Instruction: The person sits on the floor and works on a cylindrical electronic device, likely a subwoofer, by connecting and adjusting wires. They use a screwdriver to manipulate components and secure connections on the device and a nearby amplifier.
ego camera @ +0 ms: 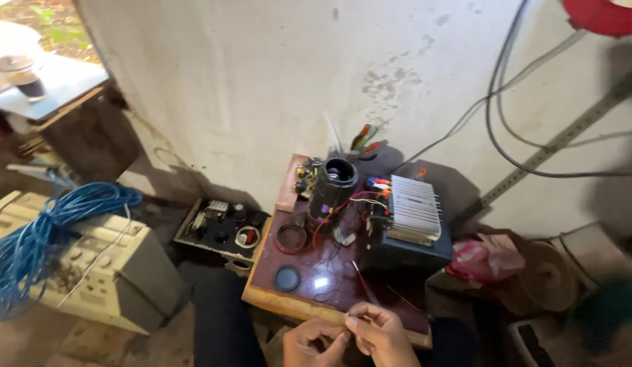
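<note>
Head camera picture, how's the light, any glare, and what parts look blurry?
Head view: the light is dim and uneven; the wall is the brightest part, with a small glare patch on the wooden board; the left hand and right hand are softly blurred at the bottom edge; the lower right corner is dark and smeared.

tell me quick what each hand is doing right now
left hand: fingers pinched at the right hand's fingertips; what it holds cannot be told.
right hand: pinched on a thin wire.
</note>
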